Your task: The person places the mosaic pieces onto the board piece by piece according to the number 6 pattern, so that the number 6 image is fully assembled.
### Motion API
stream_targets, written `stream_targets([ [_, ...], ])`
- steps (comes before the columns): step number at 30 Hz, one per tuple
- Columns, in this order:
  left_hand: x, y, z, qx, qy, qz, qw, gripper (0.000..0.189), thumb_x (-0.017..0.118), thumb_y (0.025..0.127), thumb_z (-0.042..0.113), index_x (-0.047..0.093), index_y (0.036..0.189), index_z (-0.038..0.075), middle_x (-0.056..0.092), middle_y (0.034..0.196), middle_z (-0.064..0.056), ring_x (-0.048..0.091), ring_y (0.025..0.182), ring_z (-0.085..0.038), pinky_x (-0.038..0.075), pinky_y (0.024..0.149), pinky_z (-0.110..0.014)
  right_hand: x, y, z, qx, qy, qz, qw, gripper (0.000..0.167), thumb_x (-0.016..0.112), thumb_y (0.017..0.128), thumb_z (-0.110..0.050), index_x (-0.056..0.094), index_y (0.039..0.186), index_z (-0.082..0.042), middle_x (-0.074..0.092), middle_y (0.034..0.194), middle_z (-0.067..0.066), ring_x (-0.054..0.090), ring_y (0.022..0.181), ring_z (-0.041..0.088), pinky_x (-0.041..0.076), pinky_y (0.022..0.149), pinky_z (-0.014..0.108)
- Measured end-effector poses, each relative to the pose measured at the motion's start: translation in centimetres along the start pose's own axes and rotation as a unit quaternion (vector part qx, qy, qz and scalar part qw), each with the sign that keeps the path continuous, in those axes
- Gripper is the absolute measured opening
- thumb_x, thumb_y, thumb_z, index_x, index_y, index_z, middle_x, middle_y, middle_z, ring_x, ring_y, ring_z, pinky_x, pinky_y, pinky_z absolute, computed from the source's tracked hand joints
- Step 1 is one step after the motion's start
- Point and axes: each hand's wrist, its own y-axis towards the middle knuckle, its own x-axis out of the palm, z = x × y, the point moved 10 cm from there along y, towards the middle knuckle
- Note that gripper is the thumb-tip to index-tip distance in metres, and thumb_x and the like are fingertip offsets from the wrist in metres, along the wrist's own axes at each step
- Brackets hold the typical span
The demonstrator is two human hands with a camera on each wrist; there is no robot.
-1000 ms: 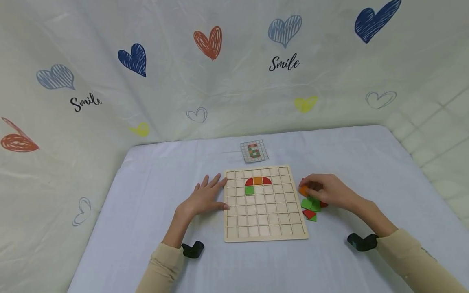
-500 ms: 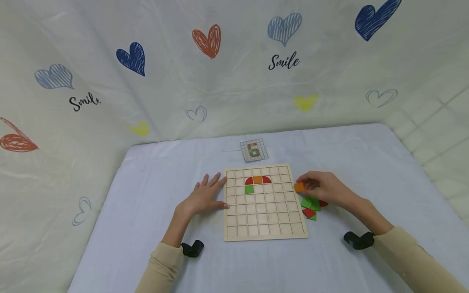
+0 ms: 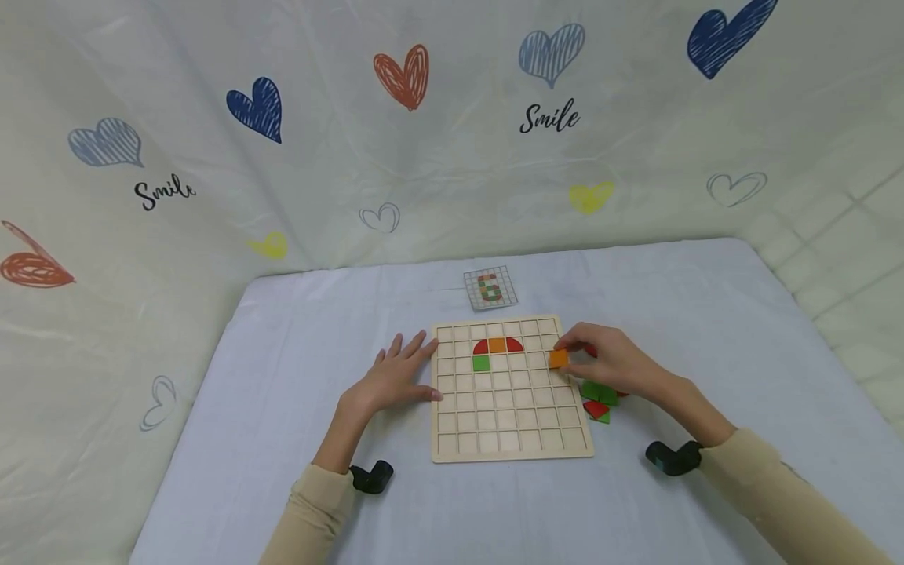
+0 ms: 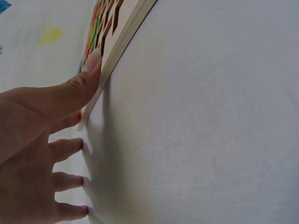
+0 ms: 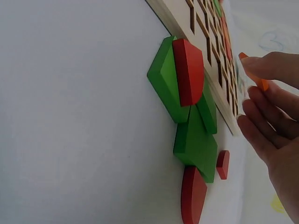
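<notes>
Between thumb and fingers my right hand (image 3: 613, 357) pinches an orange square tile (image 3: 558, 359), held over the right edge of the wooden grid board (image 3: 504, 447). In the right wrist view the same orange tile (image 5: 254, 77) shows at the fingertips. My left hand (image 3: 395, 380) lies with fingers spread at the board's left edge; its thumb (image 4: 93, 63) rests on the rim in the left wrist view. Set in the board's upper cells are two red quarter-round tiles, one on each side of an orange square (image 3: 497, 345). A green square (image 3: 481, 363) sits below the left red one.
Right of the board lies a loose pile of green tiles (image 5: 198, 140) and red tiles (image 5: 189, 72), some overlapping. A small card (image 3: 490, 288) with a coloured grid pattern lies behind the board on the white cloth (image 3: 339, 314).
My right hand has lifted the orange tile from beside the pile and carried it left, over the board's right edge. The left hand stays in place.
</notes>
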Motion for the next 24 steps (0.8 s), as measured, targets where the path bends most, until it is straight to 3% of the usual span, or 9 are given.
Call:
stream_targets([
  [9, 0.0, 0.2, 0.0, -0.002, 0.005, -0.003, 1.0, 0.095, 0.078, 0.089, 0.049, 0.027, 0.165, 0.021, 0.014, 0.174, -0.007, 0.002, 0.158, -0.046, 0.01, 0.123, -0.069, 0.7, 0.8, -1.5, -0.017, 0.016, -0.011, 0.9997, 0.027, 0.083, 0.085, -0.01, 0.074, 0.11, -0.007, 0.07, 0.103, 0.0, 0.065, 0.098, 0.023, 0.058, 0.089, 0.047],
  [24, 0.1, 0.2, -0.2, -0.005, 0.002, -0.004, 1.0, 0.095, 0.078, 0.089, 0.05, 0.027, 0.165, 0.023, 0.012, 0.174, -0.005, -0.001, 0.159, -0.043, 0.008, 0.124, -0.068, 3.6, 1.7, -3.2, 0.003, 0.041, -0.055, 0.9977, 0.024, 0.083, 0.087, -0.015, 0.075, 0.108, -0.008, 0.07, 0.103, -0.001, 0.063, 0.098, 0.02, 0.057, 0.086, 0.038],
])
